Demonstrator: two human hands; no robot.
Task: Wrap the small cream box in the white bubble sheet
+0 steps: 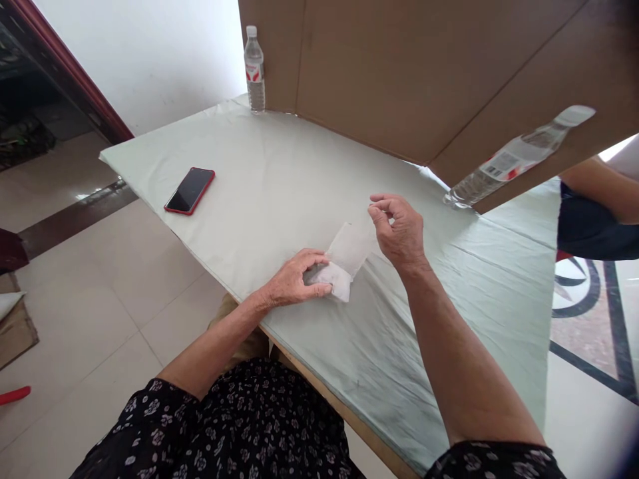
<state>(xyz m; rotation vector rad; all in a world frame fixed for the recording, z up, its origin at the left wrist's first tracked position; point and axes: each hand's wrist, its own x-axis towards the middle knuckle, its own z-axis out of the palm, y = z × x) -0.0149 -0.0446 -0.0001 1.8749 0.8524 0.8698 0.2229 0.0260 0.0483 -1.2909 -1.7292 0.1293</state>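
Observation:
A thin, whitish sheet lies on the cloth-covered table, its near end folded over into a brighter white flap. Whether it is paper, fabric or plastic I cannot tell. My left hand is curved around that folded end, thumb on the near side and fingers on the far side. Above and to the right of the sheet, my right hand is raised with thumb and forefinger pinched together. Anything between those fingertips is too small to make out.
A phone in a red case lies at the left. Brown cardboard panels stand along the back, with a water bottle by the left end and another bottle at the right. Another person's arm shows beyond the right edge.

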